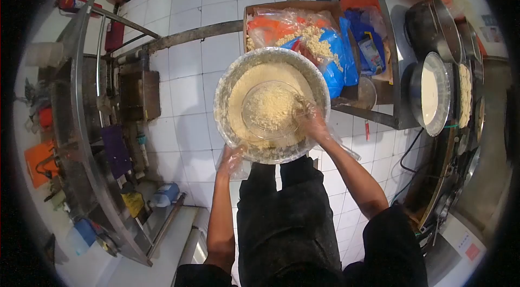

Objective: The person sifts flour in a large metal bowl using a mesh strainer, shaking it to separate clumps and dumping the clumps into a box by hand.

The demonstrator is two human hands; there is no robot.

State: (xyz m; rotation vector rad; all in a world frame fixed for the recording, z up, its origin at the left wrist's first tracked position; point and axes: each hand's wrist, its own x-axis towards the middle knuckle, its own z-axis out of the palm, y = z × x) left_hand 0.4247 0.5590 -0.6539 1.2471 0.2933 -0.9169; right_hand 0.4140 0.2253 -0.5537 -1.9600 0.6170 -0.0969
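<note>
A wide metal bowl (226,78) is in front of me, with pale flour (260,73) inside. Within it sits a round wire strainer (265,134) heaped with crumbly, flour-coated bits (271,105). Thin clear plastic gloves cover both my hands. My left hand (232,159) is closed on the bowl's near left rim. Inside the bowl's right side, my right hand (311,123) has its fingers curled at the strainer's right edge, coated with flour. The fingertips are partly hidden among the bits.
Beyond the bowl, a cardboard box (290,6) holds plastic bags and spilled crumbs. At right, a metal counter carries a bowl of pale liquid (433,92) and dark pots (428,27). A metal rack (81,102) stands left on the white tiled floor (187,65).
</note>
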